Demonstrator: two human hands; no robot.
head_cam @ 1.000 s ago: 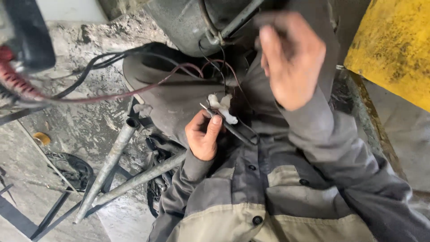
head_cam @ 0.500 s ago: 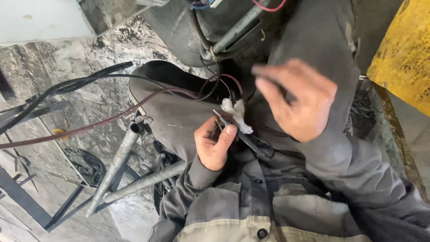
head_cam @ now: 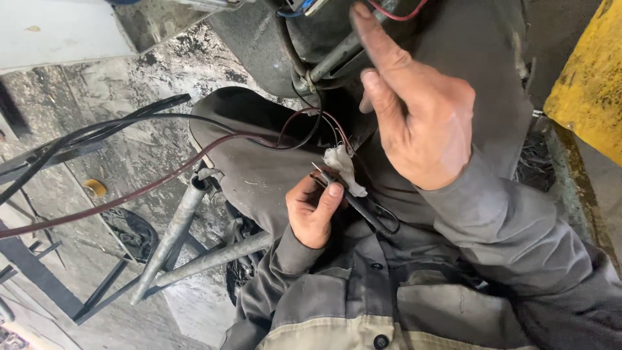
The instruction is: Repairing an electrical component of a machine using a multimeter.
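Head view: left hand (head_cam: 313, 210) clenched around a slim black probe (head_cam: 355, 201), its tip beside a white rag scrap (head_cam: 341, 165). Right hand (head_cam: 421, 113), above-right of the probe, released, fingers loosely curled, grasping nothing. Dark-red wire (head_cam: 162, 185) runs left of the probe.

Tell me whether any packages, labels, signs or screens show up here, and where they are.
None can be made out. The left hand holds a thin dark tool with a white wad; the right hand is raised near dark wires.
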